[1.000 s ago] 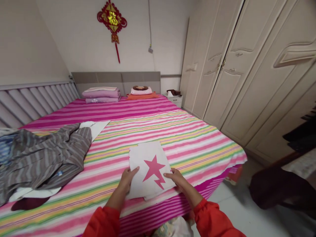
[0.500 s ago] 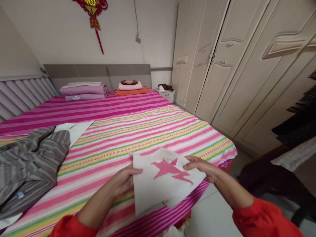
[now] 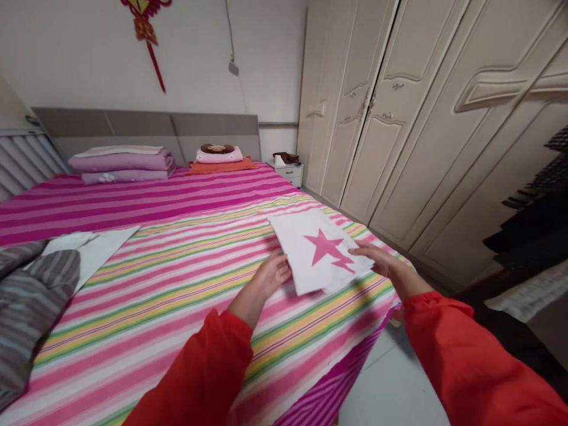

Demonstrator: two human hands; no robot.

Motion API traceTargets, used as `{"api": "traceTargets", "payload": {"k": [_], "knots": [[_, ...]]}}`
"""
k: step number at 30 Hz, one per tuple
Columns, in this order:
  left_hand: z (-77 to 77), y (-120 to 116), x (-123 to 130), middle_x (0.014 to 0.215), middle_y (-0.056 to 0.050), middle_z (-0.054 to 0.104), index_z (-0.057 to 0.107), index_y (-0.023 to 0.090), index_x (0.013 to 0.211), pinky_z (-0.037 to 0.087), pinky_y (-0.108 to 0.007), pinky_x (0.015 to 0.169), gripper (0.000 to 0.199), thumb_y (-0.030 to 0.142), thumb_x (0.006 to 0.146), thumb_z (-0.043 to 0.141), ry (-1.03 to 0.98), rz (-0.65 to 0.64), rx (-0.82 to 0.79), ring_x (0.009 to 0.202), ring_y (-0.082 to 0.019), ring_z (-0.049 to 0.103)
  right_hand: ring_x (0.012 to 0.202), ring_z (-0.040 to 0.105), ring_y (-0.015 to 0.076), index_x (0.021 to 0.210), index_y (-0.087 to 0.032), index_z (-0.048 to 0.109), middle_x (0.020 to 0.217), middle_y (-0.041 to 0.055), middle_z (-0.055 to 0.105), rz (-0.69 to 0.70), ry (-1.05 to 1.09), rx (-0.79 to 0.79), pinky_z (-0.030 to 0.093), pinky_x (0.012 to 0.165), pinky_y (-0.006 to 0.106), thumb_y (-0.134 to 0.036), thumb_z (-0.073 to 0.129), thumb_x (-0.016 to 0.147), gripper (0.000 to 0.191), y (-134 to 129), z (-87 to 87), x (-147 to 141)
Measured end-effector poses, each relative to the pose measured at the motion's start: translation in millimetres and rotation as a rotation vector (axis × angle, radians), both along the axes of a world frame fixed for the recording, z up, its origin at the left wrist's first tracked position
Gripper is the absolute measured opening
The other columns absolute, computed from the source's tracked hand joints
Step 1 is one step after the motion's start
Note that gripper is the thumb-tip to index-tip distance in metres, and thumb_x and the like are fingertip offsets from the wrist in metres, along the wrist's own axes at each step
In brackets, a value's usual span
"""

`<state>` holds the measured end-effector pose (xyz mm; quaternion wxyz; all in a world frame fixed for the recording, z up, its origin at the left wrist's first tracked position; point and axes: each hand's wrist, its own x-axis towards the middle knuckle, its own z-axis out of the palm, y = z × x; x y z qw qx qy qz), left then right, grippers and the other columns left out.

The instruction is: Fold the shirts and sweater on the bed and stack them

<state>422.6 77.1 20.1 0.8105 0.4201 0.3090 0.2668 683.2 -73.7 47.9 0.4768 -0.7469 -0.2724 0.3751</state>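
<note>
A folded white cloth (image 3: 297, 236) with a pink star and a smaller pink shape is low over the striped bedsheet (image 3: 177, 296), right of centre. At its left edge is my left hand (image 3: 271, 273), palm toward the cloth and fingers slightly curled; whether they grip it is hard to see. My right hand (image 3: 377, 258) pinches the cloth's right edge, thumb and fingers around it. On the bed at the far left lies a grey striped garment (image 3: 44, 296), with a white cloth (image 3: 104, 251) partly under it.
Folded purple bedding (image 3: 124, 163) and a pink pillow (image 3: 219, 155) sit near the headboard (image 3: 213, 127). Beyond the bed are a small nightstand (image 3: 290, 173) and a tall wardrobe (image 3: 399, 136). Dark clothes (image 3: 523, 231) hang at the right edge.
The white cloth has moved forward and right, lower over the bed, and looks flatter. Both hands have reached forward with it. My left hand's fingers have loosened, and the camera view has shifted right.
</note>
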Motion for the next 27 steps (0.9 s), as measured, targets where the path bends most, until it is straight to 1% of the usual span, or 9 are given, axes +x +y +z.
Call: {"api": "traceTargets", "payload": {"k": [2, 5, 9, 13, 16, 18, 22, 25, 27], "knots": [[-42.6, -5, -19, 0.096, -0.006, 0.072, 0.052, 0.022, 0.129, 0.053, -0.034, 0.088, 0.058, 0.023, 0.074, 0.070, 0.208, 0.041, 0.110, 0.089, -0.018, 0.069, 0.073, 0.068, 0.0162, 0.140, -0.021, 0.048, 0.105, 0.0099, 0.074, -0.023, 0.033, -0.115, 0.052, 0.059, 0.024, -0.032, 0.072, 0.073, 0.072, -7, -34.1, 5], [-95.0, -4, -76, 0.108, -0.010, 0.070, 0.057, 0.017, 0.125, 0.050, -0.041, 0.095, 0.050, 0.025, 0.076, 0.062, 0.523, 0.138, 0.595, 0.100, -0.023, 0.066, 0.061, 0.063, 0.0138, 0.139, -0.018, 0.048, 0.095, 0.0088, 0.074, -0.020, 0.074, -0.186, 0.047, 0.049, 0.021, -0.032, 0.072, 0.075, 0.070, -17, -69.1, 5], [-131.6, -3, -161, 0.117, -0.010, 0.069, 0.063, 0.019, 0.119, 0.049, -0.047, 0.098, 0.039, 0.033, 0.086, 0.048, 0.723, 0.260, 1.166, 0.111, -0.026, 0.062, 0.056, 0.060, 0.0124, 0.135, -0.019, 0.051, 0.083, 0.0040, 0.073, 0.019, 0.067, -0.126, 0.045, 0.045, 0.020, -0.030, 0.074, 0.074, 0.066, -20, -81.1, 8], [-142.3, -13, -200, 0.116, -0.008, 0.070, 0.065, 0.022, 0.116, 0.053, -0.043, 0.091, 0.035, 0.032, 0.092, 0.041, 0.891, 0.274, 1.440, 0.107, -0.024, 0.064, 0.049, 0.056, 0.0110, 0.130, -0.014, 0.055, 0.071, 0.0020, 0.069, 0.056, 0.020, -0.123, 0.046, 0.047, 0.022, -0.027, 0.075, 0.071, 0.064, -18, -74.7, 19], [-145.2, -19, -201, 0.116, -0.008, 0.070, 0.066, 0.022, 0.116, 0.053, -0.041, 0.091, 0.035, 0.027, 0.093, 0.039, 0.959, 0.290, 1.549, 0.107, -0.023, 0.064, 0.056, 0.061, 0.0151, 0.118, -0.012, 0.064, 0.073, 0.0050, 0.071, 0.051, -0.303, -0.210, 0.051, 0.056, 0.027, -0.027, 0.072, 0.073, 0.048, -14, -68.1, 21], [-146.0, -21, -197, 0.116, -0.009, 0.070, 0.065, 0.020, 0.116, 0.052, -0.041, 0.090, 0.036, 0.024, 0.092, 0.039, 1.001, 0.303, 1.581, 0.107, -0.024, 0.064, 0.072, 0.066, 0.0209, 0.110, -0.012, 0.068, 0.083, 0.0097, 0.072, -0.006, -0.563, -0.255, 0.052, 0.068, 0.032, -0.026, 0.069, 0.075, 0.038, -7, -65.4, 10], [-146.4, -22, -194, 0.116, -0.010, 0.069, 0.064, 0.018, 0.117, 0.050, -0.041, 0.090, 0.036, 0.021, 0.091, 0.039, 1.030, 0.287, 1.613, 0.107, -0.025, 0.063, 0.112, 0.056, 0.0286, 0.124, -0.009, 0.059, 0.119, 0.0202, 0.063, -0.118, -0.883, -0.181, 0.043, 0.094, 0.040, -0.031, 0.051, 0.089, 0.043, 16, -70.3, -52], [-146.1, -22, -195, 0.116, -0.010, 0.069, 0.064, 0.018, 0.117, 0.050, -0.041, 0.090, 0.036, 0.021, 0.090, 0.040, 1.036, 0.287, 1.613, 0.107, -0.025, 0.063, 0.109, 0.056, 0.0285, 0.115, -0.011, 0.063, 0.114, 0.0183, 0.064, 0.010, -1.107, -0.135, 0.044, 0.092, 0.039, -0.042, 0.046, 0.091, 0.043, 39, -81.4, -120], [-145.6, -22, -195, 0.115, -0.010, 0.069, 0.064, 0.018, 0.116, 0.050, -0.040, 0.089, 0.036, 0.020, 0.090, 0.040, 1.035, 0.302, 1.613, 0.106, -0.025, 0.063, 0.106, 0.056, 0.0305, 0.110, -0.009, 0.064, 0.114, 0.0193, 0.064, 0.089, -1.188, -0.218, 0.046, 0.084, 0.040, -0.042, 0.048, 0.090, 0.042, 55, -88.6, -156]]}}
